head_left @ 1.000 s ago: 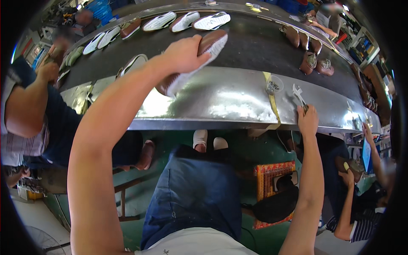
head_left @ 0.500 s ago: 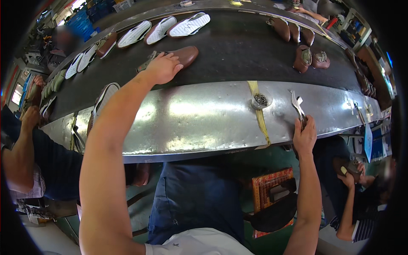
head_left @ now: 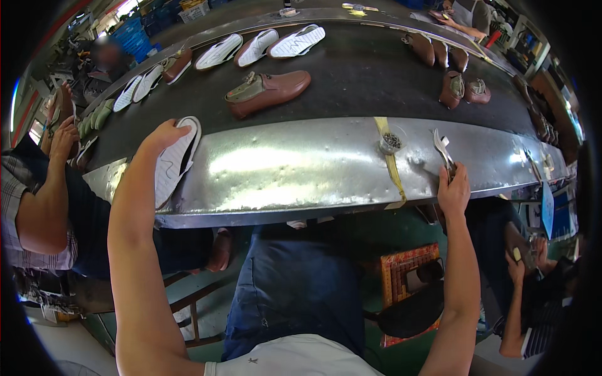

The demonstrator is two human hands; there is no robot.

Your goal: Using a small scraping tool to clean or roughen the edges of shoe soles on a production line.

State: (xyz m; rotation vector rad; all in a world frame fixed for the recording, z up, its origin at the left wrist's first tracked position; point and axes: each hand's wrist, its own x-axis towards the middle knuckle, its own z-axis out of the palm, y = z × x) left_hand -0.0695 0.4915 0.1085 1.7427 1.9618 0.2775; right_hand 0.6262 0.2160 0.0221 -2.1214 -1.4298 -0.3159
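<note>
My left hand (head_left: 164, 136) grips the far end of a shoe (head_left: 172, 169) at the left of the metal bench edge. The shoe's white sole faces me, and my thumb lies on it; the other fingers are mostly hidden behind. In my right hand (head_left: 454, 191) is a pair of metal pliers (head_left: 443, 147), held by the handles with the jaws pointing away over the metal. On the dark belt, beyond my left hand, a brown shoe with an olive collar (head_left: 268, 91) sits by itself, sole down.
A small clear cup of metal bits (head_left: 390, 144) stands on a yellow tape strip (head_left: 393, 171). White-soled shoes (head_left: 298, 42) line the far side of the dark belt (head_left: 357, 69); brown shoes (head_left: 451, 89) stand at right. Co-workers sit on both sides; a stool (head_left: 407, 276) is below the bench.
My left hand has let go of the brown shoe on the belt and come nearer, onto the white-soled shoe at the left. My right hand keeps the pliers in nearly the same place.
</note>
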